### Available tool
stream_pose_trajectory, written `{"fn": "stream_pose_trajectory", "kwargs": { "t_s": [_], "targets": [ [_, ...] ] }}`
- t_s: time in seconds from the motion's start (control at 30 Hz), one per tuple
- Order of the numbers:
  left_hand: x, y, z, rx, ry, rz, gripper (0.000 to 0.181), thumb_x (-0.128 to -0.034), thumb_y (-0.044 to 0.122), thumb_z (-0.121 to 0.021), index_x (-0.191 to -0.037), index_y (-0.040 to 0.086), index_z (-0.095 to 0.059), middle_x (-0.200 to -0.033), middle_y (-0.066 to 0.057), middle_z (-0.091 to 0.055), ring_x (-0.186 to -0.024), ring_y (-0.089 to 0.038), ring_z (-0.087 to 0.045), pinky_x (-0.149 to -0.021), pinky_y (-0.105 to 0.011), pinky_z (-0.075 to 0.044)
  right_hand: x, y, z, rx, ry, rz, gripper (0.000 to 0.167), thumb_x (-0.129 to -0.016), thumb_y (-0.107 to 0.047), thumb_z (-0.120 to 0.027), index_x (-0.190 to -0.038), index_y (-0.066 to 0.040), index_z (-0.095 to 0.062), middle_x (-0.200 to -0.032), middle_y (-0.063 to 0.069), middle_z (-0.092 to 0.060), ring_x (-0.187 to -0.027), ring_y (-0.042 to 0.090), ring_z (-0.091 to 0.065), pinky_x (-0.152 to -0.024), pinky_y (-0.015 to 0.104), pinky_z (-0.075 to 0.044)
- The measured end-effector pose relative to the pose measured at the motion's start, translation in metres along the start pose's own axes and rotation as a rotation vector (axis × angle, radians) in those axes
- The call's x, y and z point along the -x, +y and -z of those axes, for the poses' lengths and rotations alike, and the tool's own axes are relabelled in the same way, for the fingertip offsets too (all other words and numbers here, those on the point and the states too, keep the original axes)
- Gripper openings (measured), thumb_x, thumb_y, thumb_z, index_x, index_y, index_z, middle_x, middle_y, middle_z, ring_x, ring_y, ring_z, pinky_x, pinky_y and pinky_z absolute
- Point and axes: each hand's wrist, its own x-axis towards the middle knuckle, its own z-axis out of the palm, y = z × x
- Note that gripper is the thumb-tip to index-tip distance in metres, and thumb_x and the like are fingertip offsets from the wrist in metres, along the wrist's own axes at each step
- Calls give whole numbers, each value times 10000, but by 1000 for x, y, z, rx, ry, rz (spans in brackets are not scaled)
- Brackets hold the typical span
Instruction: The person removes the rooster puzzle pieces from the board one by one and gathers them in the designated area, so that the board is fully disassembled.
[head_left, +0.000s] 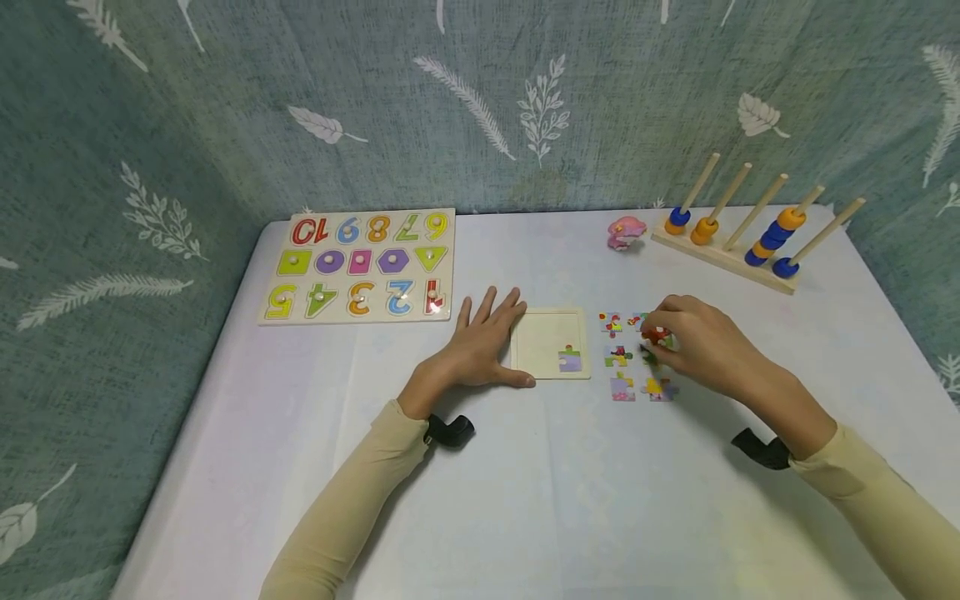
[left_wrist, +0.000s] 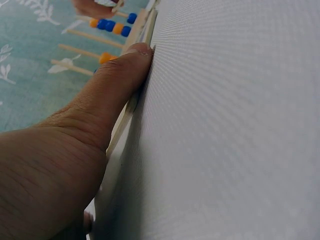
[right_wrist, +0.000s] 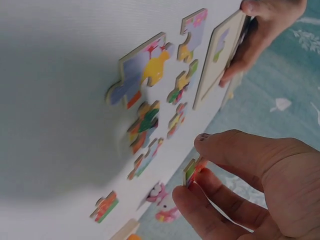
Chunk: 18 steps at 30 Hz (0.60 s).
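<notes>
My left hand [head_left: 480, 346] lies with its fingers spread along the left edge of a square wooden puzzle tray [head_left: 540, 333]. The left wrist view shows the thumb [left_wrist: 120, 75] against the tray's side. One purple and green puzzle piece [head_left: 570, 360] lies in the tray's lower right corner. To the right, my right hand [head_left: 701, 346] pinches a small jigsaw piece [right_wrist: 189, 172] between thumb and fingertips, above the table. Several loose pieces lie below and beside it, among them a purple one [head_left: 622, 388] and a yellow and purple one [head_left: 660, 390].
A number and shape peg board [head_left: 360, 279] lies at the back left. At the back right stand a pink toy figure [head_left: 626, 232] and a wooden peg stand [head_left: 727, 258] with blue and orange beads. A patterned cloth wall [head_left: 480, 108] rises behind the white table [head_left: 480, 517].
</notes>
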Motion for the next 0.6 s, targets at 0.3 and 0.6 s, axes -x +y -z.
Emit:
{"fn": "stream_pose_trajectory", "kwargs": {
  "t_s": [0.3, 0.6],
  "targets": [
    [-1, 1, 0, -3, 1, -13, 1200, -742, 651, -787, -1610, 107, -162, -1681, -30, 12, -1513, -280, 142, -1152, -526, 172, 17, 13, 6, 5, -9, -47, 196, -765, 34, -812, -937, -47, -762, -952, 90, -653, -896, 305, -620, -726, 484, -525],
    [1, 0, 1, -1, 0, -7, 1196, -748, 626, -798, -1610, 102, -156, -1681, -35, 12, -1514, -287, 137, -1151, -530, 169, 26, 26, -1, -9, -30, -72, 159, -784, 37, -789, -921, -33, -750, -966, 120, -666, -904, 340, -636, -757, 535, -521]
  ]
}}
